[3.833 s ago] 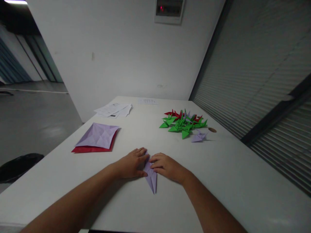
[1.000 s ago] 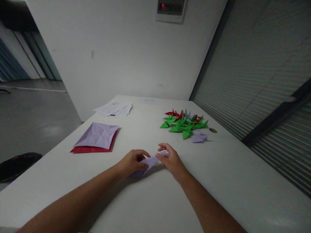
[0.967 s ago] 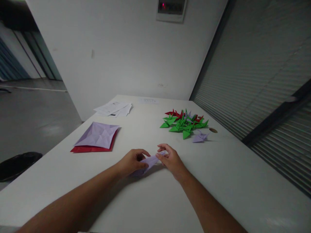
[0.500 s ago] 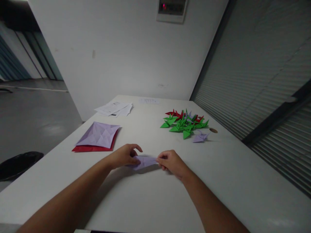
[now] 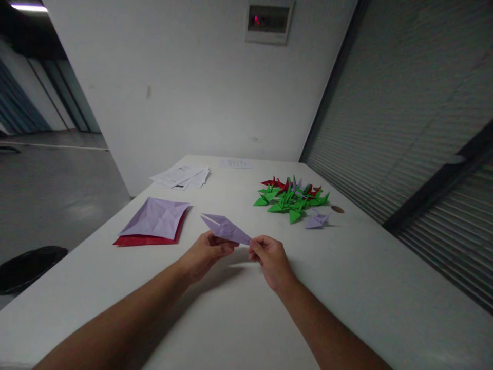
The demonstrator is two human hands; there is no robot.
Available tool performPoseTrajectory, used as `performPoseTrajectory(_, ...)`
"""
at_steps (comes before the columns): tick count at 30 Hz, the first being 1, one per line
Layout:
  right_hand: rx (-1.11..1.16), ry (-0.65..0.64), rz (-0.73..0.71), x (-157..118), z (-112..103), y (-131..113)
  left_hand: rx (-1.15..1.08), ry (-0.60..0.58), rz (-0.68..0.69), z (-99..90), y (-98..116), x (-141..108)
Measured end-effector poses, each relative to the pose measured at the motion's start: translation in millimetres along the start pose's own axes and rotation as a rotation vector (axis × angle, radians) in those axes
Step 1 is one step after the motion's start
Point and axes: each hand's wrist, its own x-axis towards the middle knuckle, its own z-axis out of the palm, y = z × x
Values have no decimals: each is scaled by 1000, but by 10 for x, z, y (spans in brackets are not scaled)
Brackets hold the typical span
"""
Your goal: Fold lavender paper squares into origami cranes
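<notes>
A folded piece of lilac origami paper [image 5: 225, 228] is held above the white table, long and narrow, with a split in its left end. My left hand [image 5: 208, 253] is closed on its near edge, with some fingers hidden beneath it. Between thumb and fingers, my right hand [image 5: 271, 257] pinches the pointed right end. To the left lie creased lilac sheets [image 5: 156, 218] on top of red paper [image 5: 148, 240]. Beyond my right hand sits a group of folded green cranes [image 5: 287, 200] and red cranes [image 5: 279, 183], with a lilac crane [image 5: 318, 221] at its near side.
Printed sheets [image 5: 181, 176] lie at the table's far left, and another paper [image 5: 235, 163] is near the wall. A brown round spot [image 5: 337, 209] shows beside the cranes. Window blinds [image 5: 404, 128] border the right side. A black bin [image 5: 31, 267] stands off the left edge.
The folded lilac paper has been raised from near the tabletop and tilted, its left end now higher. My left hand has shifted from its top to underneath. My right hand still pinches the right end.
</notes>
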Motion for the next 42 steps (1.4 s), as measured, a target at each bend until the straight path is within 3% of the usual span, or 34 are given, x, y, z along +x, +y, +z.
performPoseTrajectory(1,0,-2,2,-10,26,16,29,-32,20,56,-26,-21)
performPoseTrajectory(3,-13,-9,4,-29,68,38,49,15,69,113,-70,-43)
performPoseTrajectory(8,-107,-95,26,-78,130,53,37,208,136,64,-121,-18)
performPoseTrajectory(11,-137,-159,42,-102,148,76,3,257,179,65,-107,-3)
performPoseTrajectory(18,-312,-345,81,-108,118,137,94,239,180,98,-110,-20)
performPoseTrajectory(22,-269,-276,-102,-85,95,60,227,110,92,127,-123,-45)
performPoseTrajectory(27,-179,-284,-77,-87,105,-7,285,-2,0,174,-140,-65)
performPoseTrajectory(42,-184,-272,2,-70,99,92,231,57,81,136,-157,-30)
